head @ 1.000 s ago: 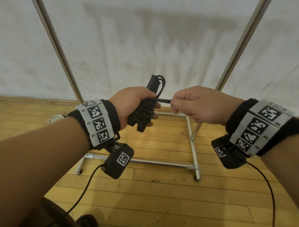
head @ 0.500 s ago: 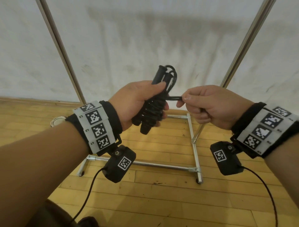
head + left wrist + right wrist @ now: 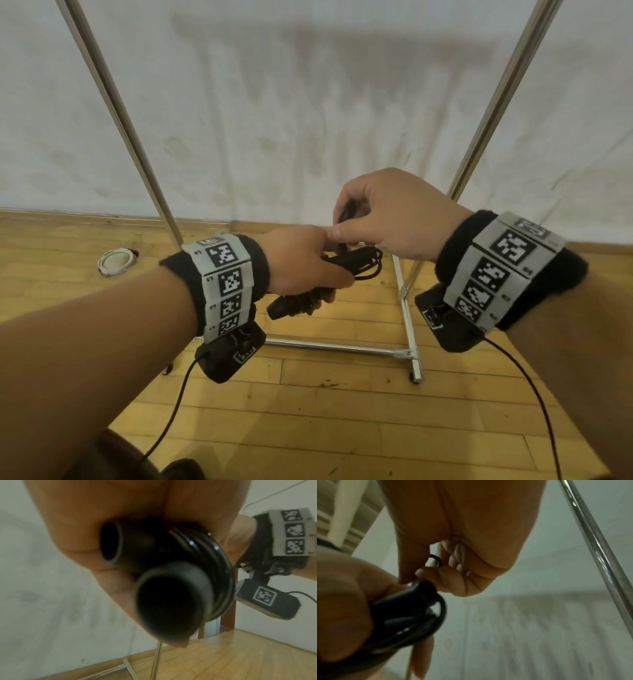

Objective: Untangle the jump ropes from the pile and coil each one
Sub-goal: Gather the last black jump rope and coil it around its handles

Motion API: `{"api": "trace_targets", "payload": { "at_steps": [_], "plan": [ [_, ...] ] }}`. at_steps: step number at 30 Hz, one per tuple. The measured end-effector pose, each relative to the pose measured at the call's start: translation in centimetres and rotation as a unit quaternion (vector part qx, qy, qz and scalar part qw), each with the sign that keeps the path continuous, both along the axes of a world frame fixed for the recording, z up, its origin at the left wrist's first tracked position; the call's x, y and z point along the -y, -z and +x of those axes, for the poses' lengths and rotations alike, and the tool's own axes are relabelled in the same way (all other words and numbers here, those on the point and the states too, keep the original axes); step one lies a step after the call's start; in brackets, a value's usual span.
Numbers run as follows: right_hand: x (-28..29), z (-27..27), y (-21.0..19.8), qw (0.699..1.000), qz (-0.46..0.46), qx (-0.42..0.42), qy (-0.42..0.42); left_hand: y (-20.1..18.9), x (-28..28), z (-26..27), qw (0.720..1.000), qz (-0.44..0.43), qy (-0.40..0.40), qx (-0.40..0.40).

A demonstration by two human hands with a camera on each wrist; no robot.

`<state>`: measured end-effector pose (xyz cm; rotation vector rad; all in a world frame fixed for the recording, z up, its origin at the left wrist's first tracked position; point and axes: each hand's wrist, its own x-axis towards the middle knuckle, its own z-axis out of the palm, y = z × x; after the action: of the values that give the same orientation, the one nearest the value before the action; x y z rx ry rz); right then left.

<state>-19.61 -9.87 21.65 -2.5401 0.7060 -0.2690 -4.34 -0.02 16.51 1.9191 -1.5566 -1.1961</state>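
We see one black jump rope (image 3: 356, 265) held up in the air between the two hands, in front of a white sheet and above a wooden floor (image 3: 342, 428). Its two black handles (image 3: 171, 601) lie side by side, and the cord is wound round them in several tight, glossy turns. In the left wrist view the open butt ends of both handles face the camera, one close and large, the other further back against the palm. In the head view a handle end pokes out below the left hand, and a few loose loops of cord spill out on the far side towards the right hand.

Our left hand (image 3: 301, 260) is curled round the wrapped handles and grips them, thumb on top. Our right hand (image 3: 387, 216) sits just above and touching the left, its fingers bent. In the right wrist view its thumb and forefinger pinch a small loop of the cord (image 3: 435, 559) directly over the top of the bundle, while the other fingertips (image 3: 458, 566) fold in against the palm.

Behind the hands stands a metal frame (image 3: 407, 308) on the floor, and a small white round object (image 3: 114, 262) lies on the boards at the left, well apart.
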Motion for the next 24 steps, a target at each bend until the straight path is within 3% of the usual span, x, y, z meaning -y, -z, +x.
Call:
{"api": "trace_targets", "payload": {
  "at_steps": [5, 10, 15, 17, 21, 24],
  "plan": [
    [1.1, -1.2, 0.3, 0.989, 0.117, 0.071, 0.057, 0.1, -0.4, 1.0, 0.992, -0.005, -0.025, -0.123],
    [1.5, -1.6, 0.6, 0.92, 0.337, 0.163, 0.113, 0.0, -0.5, 1.3, 0.973, -0.014, -0.042, -0.228],
    [0.9, -1.1, 1.4, 0.879, 0.398, 0.233, 0.123, 0.2, -0.5, 1.3, 0.953, -0.035, -0.065, -0.295],
    [0.5, -0.8, 1.7, 0.845, 0.451, 0.263, 0.115, 0.1, -0.4, 1.2, 0.942, -0.042, -0.084, -0.322],
    [-0.2, -0.5, 2.0, 0.741, 0.571, 0.342, 0.09, -0.3, -0.3, 1.5, 0.929, -0.056, -0.117, -0.347],
    [-0.6, 0.0, 2.3, 0.722, 0.573, 0.377, 0.089, -0.5, -0.2, 1.5, 0.932, -0.065, -0.109, -0.339]
  ]
}}
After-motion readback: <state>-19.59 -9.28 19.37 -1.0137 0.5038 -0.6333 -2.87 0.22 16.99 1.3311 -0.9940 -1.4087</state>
